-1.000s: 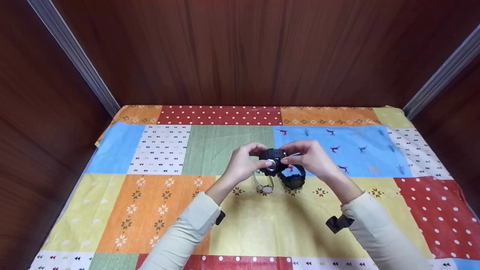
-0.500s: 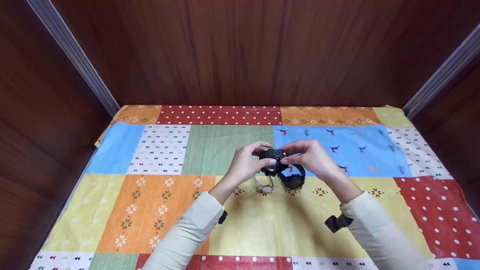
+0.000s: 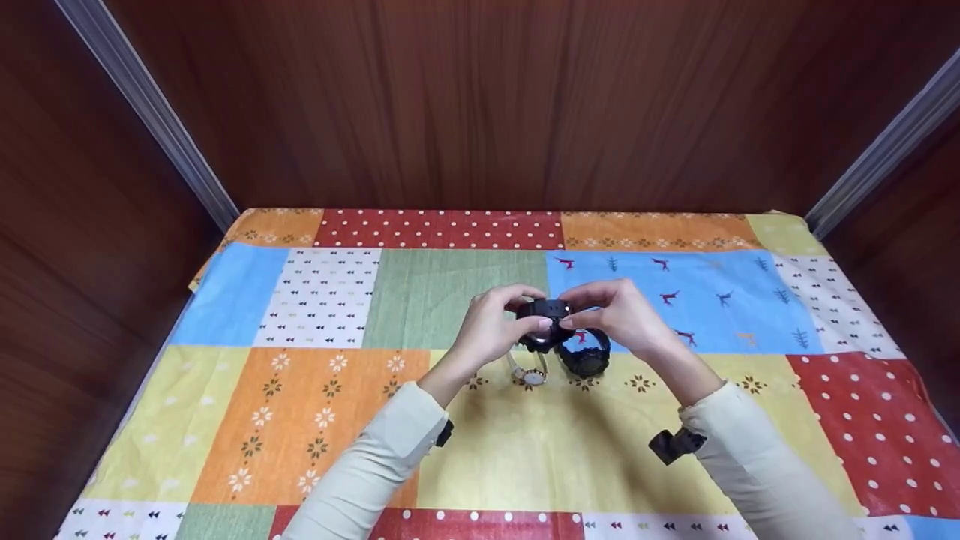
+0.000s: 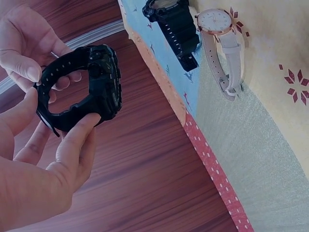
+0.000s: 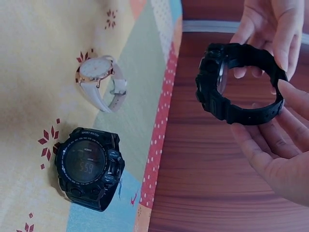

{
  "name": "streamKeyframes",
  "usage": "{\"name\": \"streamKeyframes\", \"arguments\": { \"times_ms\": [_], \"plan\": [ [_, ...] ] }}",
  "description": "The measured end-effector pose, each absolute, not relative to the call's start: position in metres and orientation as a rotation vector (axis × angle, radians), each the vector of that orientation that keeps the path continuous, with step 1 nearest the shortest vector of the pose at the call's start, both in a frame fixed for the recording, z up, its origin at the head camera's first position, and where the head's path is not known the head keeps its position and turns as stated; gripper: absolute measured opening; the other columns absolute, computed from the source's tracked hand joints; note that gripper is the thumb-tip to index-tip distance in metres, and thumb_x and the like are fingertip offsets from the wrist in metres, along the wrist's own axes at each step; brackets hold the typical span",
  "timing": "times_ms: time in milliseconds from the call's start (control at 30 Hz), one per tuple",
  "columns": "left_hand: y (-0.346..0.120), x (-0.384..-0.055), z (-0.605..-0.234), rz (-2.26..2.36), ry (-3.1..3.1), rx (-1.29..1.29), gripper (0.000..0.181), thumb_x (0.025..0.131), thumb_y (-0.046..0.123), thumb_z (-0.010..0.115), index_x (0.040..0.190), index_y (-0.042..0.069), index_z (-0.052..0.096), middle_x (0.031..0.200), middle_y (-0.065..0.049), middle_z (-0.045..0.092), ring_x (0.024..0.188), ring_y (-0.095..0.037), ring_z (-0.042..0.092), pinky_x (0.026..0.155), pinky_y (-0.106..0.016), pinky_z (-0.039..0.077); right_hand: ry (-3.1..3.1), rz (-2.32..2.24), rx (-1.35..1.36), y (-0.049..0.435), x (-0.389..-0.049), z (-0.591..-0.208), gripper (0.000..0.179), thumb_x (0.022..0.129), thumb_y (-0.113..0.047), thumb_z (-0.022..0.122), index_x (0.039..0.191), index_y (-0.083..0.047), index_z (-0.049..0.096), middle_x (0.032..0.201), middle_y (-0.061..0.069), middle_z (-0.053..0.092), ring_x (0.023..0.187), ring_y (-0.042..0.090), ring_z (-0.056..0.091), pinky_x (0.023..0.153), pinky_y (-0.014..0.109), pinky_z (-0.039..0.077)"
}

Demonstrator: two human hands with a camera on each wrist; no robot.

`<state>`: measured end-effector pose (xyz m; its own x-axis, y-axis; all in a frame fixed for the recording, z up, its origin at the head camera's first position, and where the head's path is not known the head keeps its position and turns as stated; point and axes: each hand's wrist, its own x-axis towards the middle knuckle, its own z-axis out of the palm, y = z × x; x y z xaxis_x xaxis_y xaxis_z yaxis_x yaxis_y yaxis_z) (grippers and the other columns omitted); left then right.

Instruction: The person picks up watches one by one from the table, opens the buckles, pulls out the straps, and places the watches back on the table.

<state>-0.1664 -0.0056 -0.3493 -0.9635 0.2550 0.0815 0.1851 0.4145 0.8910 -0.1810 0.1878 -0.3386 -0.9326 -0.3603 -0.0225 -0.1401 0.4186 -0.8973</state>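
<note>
A black sports watch (image 3: 546, 307) is held up off the cloth, its strap bent into a loop. My left hand (image 3: 491, 322) grips it from the left, fingers along the strap and case in the left wrist view. My right hand (image 3: 622, 319) pinches the strap from the other side, thumb and fingertips where the strap ends overlap. The held watch's case (image 5: 211, 82) is seen from the side, so most of its dial is hidden. Below the hands stand a second black sports watch (image 5: 87, 162) with a digital display and a rose-gold watch (image 4: 215, 21) with a pale strap.
A patchwork cloth (image 3: 495, 450) covers the table. A brown wood-grain panel (image 3: 480, 105) rises behind it, with similar panels at both sides and metal strips in the corners. A black wrist-camera mount (image 3: 676, 446) sits at the right sleeve (image 3: 750, 442).
My left hand has shifted slightly right, its thumb sliding a little across the held watch. The right hand is nearly still, and the two watches on the cloth have not moved.
</note>
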Motion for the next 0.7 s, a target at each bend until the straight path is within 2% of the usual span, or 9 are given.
{"name": "streamKeyframes", "arguments": {
  "times_ms": [367,600,700],
  "plan": [
    [-0.0053,-0.1659,-0.3501,1.643,2.577,0.423,0.023,0.078,0.013,0.072,0.101,0.011,0.068,0.093,-0.004,0.066,0.092,-0.017,0.058,0.07,-0.024,0.05,2.481,-1.497,-0.472,0.1893,-0.1816,-0.3401,0.028,0.076,-0.006,0.072,0.102,0.002,0.068,0.091,0.013,0.068,0.081,0.016,0.062,0.071,0.026,0.05],
    [-0.0081,-0.1682,-0.3539,1.652,2.593,0.46,0.024,0.076,0.013,0.074,0.099,0.009,0.068,0.094,-0.001,0.068,0.091,-0.017,0.06,0.082,-0.032,0.046,2.469,-1.506,-0.452,0.1921,-0.1809,-0.3391,0.028,0.076,-0.006,0.072,0.102,0.002,0.068,0.088,0.012,0.068,0.076,0.015,0.061,0.07,0.03,0.049],
    [-0.0093,-0.1684,-0.3552,1.657,2.593,0.478,0.025,0.076,0.014,0.074,0.099,0.008,0.068,0.094,-0.001,0.068,0.091,-0.016,0.06,0.083,-0.031,0.045,2.455,-1.518,-0.459,0.1932,-0.1804,-0.3394,0.026,0.076,-0.006,0.072,0.101,0.002,0.068,0.084,0.011,0.067,0.071,0.014,0.06,0.067,0.031,0.049]
  ]
}}
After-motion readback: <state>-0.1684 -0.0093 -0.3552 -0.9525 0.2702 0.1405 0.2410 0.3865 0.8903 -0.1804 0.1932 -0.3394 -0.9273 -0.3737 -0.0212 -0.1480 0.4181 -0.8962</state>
